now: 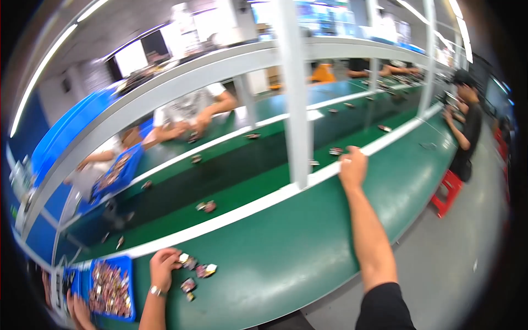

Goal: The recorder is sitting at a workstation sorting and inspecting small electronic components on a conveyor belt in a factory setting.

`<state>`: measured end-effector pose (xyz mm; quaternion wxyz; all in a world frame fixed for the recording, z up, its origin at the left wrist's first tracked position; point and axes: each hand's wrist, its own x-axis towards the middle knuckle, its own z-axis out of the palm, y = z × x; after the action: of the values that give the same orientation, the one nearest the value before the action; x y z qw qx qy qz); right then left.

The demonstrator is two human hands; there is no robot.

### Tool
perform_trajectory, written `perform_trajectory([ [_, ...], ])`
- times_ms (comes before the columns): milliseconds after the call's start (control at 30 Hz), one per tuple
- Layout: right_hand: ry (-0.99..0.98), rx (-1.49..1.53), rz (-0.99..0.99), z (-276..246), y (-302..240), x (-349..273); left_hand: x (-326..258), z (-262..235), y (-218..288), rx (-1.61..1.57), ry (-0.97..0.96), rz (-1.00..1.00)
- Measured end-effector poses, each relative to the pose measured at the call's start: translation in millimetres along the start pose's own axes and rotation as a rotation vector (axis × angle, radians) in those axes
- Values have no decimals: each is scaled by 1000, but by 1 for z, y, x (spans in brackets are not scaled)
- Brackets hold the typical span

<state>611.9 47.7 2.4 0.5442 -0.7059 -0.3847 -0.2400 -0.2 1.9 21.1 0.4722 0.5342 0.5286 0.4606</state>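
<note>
My left hand (164, 267), a metal band on its wrist, rests at the bench with fingertips pinched at a small component (187, 260) with a pale patch. Beside it lie another such component (206, 270) and a dark, reddish one (188, 285). My right arm stretches forward, and my right hand (353, 166) reaches over the white rail at the belt's near side. Its fingers are apart, and I see nothing between them. Just left of its fingertips, a small component (335, 151) lies on the green belt. What exactly these small parts are is too small to tell.
A blue tray (132, 289) full of small parts stands left of my left hand; another person's hand (81, 311) is beside it. A white post (297, 110) rises left of my right hand. More parts (207, 206) lie along the belt (236, 165). Co-workers sit opposite and at right.
</note>
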Motion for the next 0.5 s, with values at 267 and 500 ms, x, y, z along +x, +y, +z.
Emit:
perform_trajectory([
  [267,-404,389,-181,-38,-161,-100,13,-2,-17,-73,-38,23],
  [500,-896,174,-174,55,-294,-202,15,-19,-25,-37,-22,145],
])
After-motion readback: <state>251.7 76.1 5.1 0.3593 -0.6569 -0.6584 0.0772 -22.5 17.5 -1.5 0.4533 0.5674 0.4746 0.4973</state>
